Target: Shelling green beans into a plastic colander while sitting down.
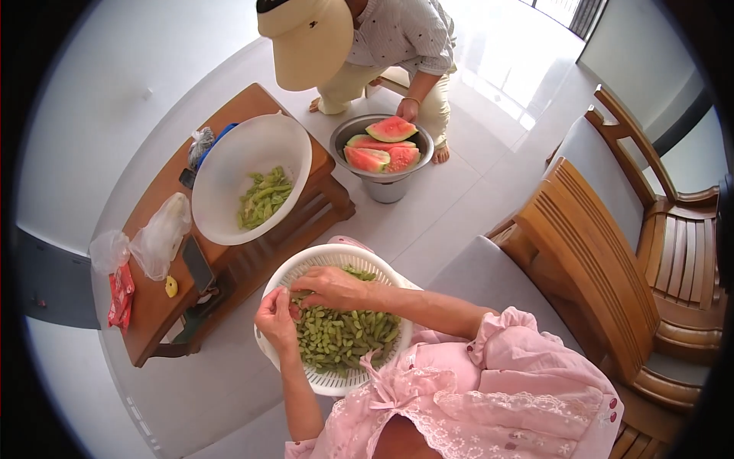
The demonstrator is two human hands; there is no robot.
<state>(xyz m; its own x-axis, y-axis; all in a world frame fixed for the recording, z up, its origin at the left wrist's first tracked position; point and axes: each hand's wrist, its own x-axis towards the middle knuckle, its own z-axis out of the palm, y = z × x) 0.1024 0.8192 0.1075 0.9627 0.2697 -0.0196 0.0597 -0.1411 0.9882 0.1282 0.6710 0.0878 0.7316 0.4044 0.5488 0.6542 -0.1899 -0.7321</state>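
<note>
A white slotted plastic basket (406, 338) in front of me holds many green bean pods (344, 335). Over its far left part, my left hand (278, 321) and my right hand (330, 287) meet with bent fingers close together. Their fingertips partly cover each other, so whether a pod is between them cannot be told. Beyond the basket, a large whitish plastic basin (223, 195) rests tilted on a wooden bench-like table and contains green pods or empty shells (266, 195).
A person (395, 40) in a cap bends over a metal bowl (338, 137) of watermelon pieces (391, 129), one hand at a slice. Plastic bags (163, 235), a red packet (120, 295) and a yellow item (171, 286) lie on the wooden table (140, 327). Wooden chairs (596, 264) stand on the right.
</note>
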